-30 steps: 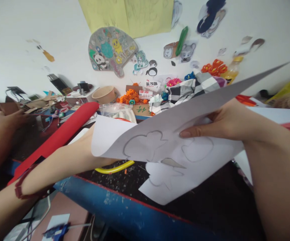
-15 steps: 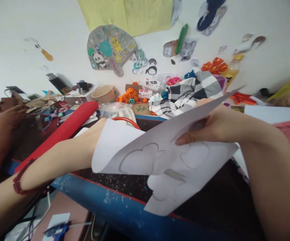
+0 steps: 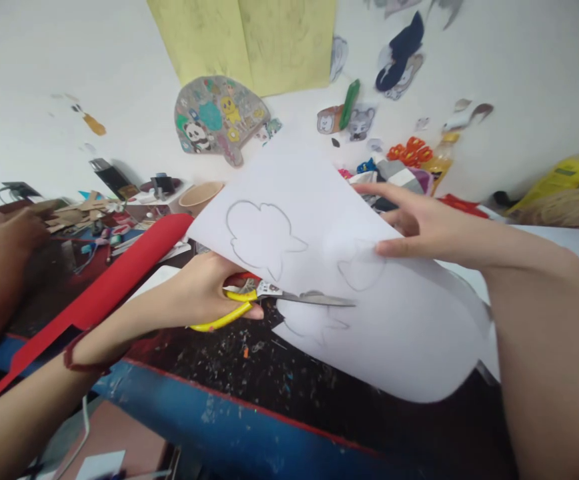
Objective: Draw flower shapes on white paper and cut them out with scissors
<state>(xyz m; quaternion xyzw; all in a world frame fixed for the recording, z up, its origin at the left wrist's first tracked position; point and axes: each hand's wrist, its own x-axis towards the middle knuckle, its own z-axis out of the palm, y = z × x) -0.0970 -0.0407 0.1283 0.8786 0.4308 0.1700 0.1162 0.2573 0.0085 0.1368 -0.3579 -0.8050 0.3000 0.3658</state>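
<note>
My left hand [image 3: 214,287] has its fingers through the yellow and red handles of a pair of scissors [image 3: 229,313]. The scissor blades lie across a cut in a white sheet of paper [image 3: 409,333]. Pencil outlines of rounded shapes are drawn on the sheet, a large one left of the middle and a smaller one near my right thumb. My right hand [image 3: 414,220] grips the sheet by its upper right edge, thumb on the drawn face, other fingers partly behind it. The sheet is tilted up over the dark tabletop.
A long red roll [image 3: 104,293] lies on the left of the table [image 3: 209,373]. Another person's hand [image 3: 17,230] is at the far left. Small scraps dot the tabletop. A round tan container [image 3: 200,195], orange craft flowers [image 3: 409,153] and a bottle [image 3: 442,160] stand along the wall.
The sheet has turned and flattened, showing its drawn face more fully. My left hand and the scissors, mostly hidden behind the paper before, now show in front.
</note>
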